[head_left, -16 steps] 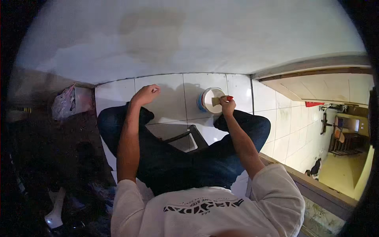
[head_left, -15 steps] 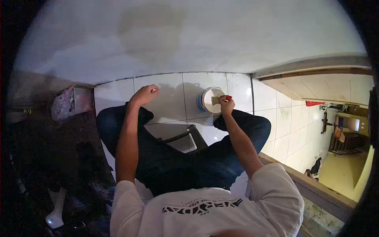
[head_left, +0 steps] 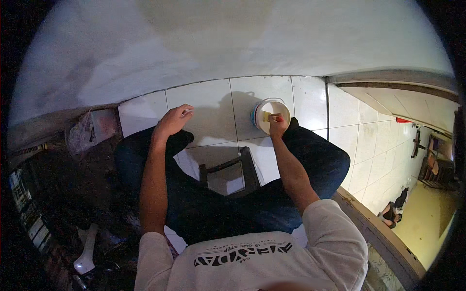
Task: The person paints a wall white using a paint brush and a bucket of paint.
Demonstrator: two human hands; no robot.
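Note:
A paintbrush [head_left: 266,116] with pale bristles and a red handle is gripped in my right hand [head_left: 277,128]. Its bristles are over the mouth of a round bucket [head_left: 253,115] with a blue outer side and a whitish inside; whether they touch what is in it I cannot tell. The bucket stands on the white tiled floor [head_left: 208,114], close to the wall. My left hand [head_left: 174,121] hovers above my left knee area, fingers loosely bent and a little apart, nothing seen in them.
Ahead rises a pale wall [head_left: 301,43] with a darker patch. Between my legs is a dark stool-like frame [head_left: 250,169]. A plastic bag [head_left: 81,133] lies at the left in clutter. To the right are a wooden sill [head_left: 383,237] and a person [head_left: 390,215] beyond it.
My right hand and the brush have shifted lower over the bucket's mouth. The whole view has tilted, so the bucket appears farther right. My left hand stays nearly in place.

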